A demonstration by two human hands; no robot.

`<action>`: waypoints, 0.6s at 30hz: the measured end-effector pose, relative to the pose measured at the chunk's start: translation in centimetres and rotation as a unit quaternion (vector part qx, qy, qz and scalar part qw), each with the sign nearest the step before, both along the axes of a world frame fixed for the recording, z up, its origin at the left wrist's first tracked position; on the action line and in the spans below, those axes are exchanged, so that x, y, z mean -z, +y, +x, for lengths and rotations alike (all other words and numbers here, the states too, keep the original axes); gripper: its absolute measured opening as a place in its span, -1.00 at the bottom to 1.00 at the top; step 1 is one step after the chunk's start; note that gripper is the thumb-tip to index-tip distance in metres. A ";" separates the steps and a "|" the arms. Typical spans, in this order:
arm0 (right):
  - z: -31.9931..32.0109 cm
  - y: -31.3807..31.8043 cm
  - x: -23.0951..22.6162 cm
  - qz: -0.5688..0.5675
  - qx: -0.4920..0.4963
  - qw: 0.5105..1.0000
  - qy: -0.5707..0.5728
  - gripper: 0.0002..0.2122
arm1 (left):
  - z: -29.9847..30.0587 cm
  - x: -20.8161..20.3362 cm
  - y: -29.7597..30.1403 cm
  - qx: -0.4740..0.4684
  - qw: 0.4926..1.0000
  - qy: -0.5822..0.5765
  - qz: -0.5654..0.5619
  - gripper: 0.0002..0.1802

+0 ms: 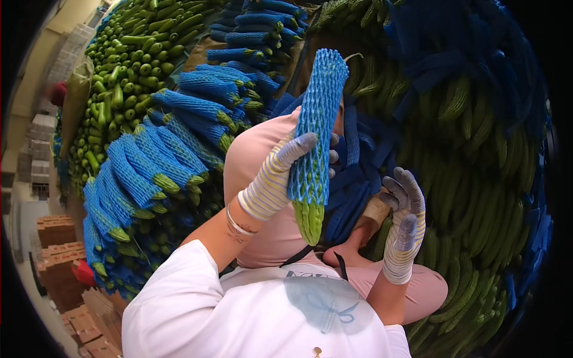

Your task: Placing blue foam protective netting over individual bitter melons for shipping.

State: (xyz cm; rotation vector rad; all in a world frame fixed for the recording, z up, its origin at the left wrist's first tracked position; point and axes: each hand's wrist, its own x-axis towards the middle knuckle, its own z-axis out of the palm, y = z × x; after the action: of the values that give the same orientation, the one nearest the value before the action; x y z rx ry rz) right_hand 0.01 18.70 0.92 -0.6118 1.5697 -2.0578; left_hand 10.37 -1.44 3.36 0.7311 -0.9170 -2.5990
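Nearest the camera, the person's white shirt (239,316) fills the lower edge, and its front is cut off by the frame. Pink trousers (262,179) cover the raised knees just beyond it.

The left hand (277,176), in a striped knit glove with grey fingertips, is closed around a green ridged gourd (310,218). The gourd stands nearly upright, its stem end pointing down. A blue foam net sleeve (319,119) covers all but the lower end of the gourd; the top of the gourd inside the sleeve is hidden. The thumb lies across the front of the sleeve, and other fingertips show at its right edge. A thin bangle (236,224) sits on the left wrist.

The right hand (406,224), gloved the same way, holds nothing. Its fingers are loosely curled and slightly spread, and it hangs apart from the gourd, to its right and lower.

Behind the knees lies a heap of loose blue net sleeves (358,173), partly hidden by the held gourd.

To the left, sleeved gourds (155,161) lie stacked in rows, green ends showing. To the right, bare gourds (477,197) are piled, darkening toward the rim where detail is hard to make out.

Farther back at upper left is a large pile of bare green gourds (137,53). At the far left edge, stacked cartons (57,244) are bent by the lens and cut off.
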 end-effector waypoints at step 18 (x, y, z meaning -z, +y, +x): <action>-0.2 6.0 8.4 0.284 -0.038 0.957 0.046 -0.64 | 4.6 9.9 -13.8 -0.396 0.885 -0.101 -0.225 -0.42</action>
State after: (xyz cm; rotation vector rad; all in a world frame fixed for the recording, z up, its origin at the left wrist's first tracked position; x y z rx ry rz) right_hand -0.21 24.69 -7.45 -0.5393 2.0341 -1.4299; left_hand 14.94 -15.28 -6.57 0.9850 -0.9591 -1.5497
